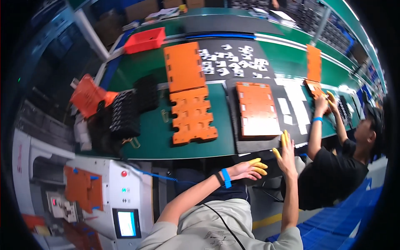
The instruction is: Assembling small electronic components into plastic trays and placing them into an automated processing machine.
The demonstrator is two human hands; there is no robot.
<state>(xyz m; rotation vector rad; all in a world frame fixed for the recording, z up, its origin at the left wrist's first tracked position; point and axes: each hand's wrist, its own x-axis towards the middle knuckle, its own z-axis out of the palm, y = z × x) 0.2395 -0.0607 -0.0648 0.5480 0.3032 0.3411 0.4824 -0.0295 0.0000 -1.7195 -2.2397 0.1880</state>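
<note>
Both your hands are empty with fingers spread: the left hand [246,170] hovers below the bench edge at lower centre, and the right hand [286,153] is raised just under the near edge of the orange tray [257,109] on the black mat [250,143]. You look to be between grips, about to reach for that tray. Taking it would call for moving both hands up to its near corners.

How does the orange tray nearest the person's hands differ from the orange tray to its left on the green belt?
The near orange tray lies on the black mat and holds pale rectangular pieces; the left orange tray lies on the green belt, and its cut-outs look empty. The near tray's outline is plain, the left one's notched. Both are orange and flat.
</note>
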